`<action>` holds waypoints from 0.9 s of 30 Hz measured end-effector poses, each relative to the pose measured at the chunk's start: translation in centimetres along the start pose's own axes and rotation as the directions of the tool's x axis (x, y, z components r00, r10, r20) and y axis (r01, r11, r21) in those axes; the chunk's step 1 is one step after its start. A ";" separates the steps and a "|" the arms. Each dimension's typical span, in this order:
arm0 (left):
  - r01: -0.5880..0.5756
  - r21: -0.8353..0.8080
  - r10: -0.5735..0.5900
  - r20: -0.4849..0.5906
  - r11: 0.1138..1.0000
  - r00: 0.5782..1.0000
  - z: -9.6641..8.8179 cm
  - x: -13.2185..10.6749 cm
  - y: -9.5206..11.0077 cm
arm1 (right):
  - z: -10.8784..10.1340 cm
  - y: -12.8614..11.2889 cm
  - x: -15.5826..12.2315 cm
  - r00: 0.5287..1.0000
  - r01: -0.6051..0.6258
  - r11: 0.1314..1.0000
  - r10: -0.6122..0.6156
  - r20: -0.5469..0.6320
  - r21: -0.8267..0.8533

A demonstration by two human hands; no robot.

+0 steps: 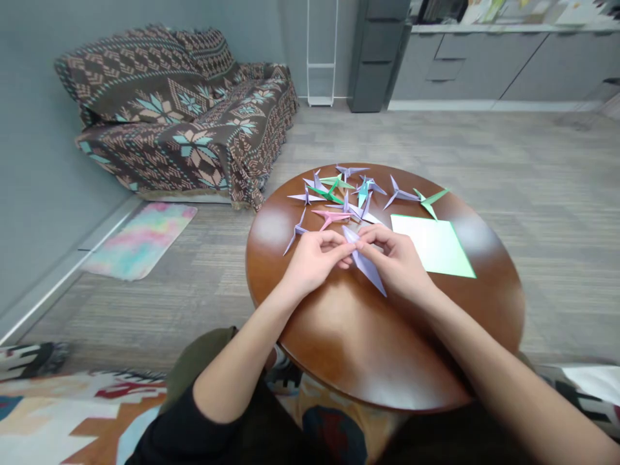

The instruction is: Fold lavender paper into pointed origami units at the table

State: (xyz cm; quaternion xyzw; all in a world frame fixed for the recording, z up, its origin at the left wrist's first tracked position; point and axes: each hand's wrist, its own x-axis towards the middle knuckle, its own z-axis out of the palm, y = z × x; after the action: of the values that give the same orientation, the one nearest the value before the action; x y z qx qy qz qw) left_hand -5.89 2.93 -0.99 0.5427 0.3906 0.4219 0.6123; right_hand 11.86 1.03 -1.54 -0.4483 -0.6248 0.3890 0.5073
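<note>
A folded piece of lavender origami paper (369,270), long and pointed at both ends, is held between my two hands above the round table. My left hand (320,258) pinches its left edge near the middle with thumb and fingers. From the other side my right hand (394,255) grips it, the thumb meeting the left thumb. Just beyond my fingers lies a pink paper crane (332,217). A lavender paper crane (299,228) sits to the left of my left hand. Right of my right hand is a stack of square paper (433,244) with green edges.
More folded cranes in lavender, green and teal crowd the far side of the brown table (349,361), among them a green crane (429,201) near the paper. Beyond stand a sofa (188,129) under a patterned cover, a white rack (321,100) and grey cabinets (475,68).
</note>
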 end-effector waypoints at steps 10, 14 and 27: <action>-0.083 0.021 0.082 0.020 0.996 0.996 -0.3 0.1 0.1 | 0.0 0.2 0.0 0.999 -0.012 0.999 0.011 0.039 0.031; -0.087 0.011 0.087 0.016 0.996 0.996 -0.2 0.2 -0.1 | 0.0 0.3 0.1 0.998 -0.031 0.998 0.029 0.049 0.052; -0.089 0.040 0.090 -0.022 0.995 0.996 -0.1 0.1 -0.4 | -0.3 -0.1 -0.1 0.995 0.010 0.999 -0.006 0.100 -0.040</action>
State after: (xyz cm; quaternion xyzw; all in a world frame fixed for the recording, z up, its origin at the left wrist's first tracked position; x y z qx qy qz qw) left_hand -5.89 2.99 -1.35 0.5664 0.3815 0.4477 0.5773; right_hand 12.12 0.95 -1.38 -0.4361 -0.6588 0.3961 0.4678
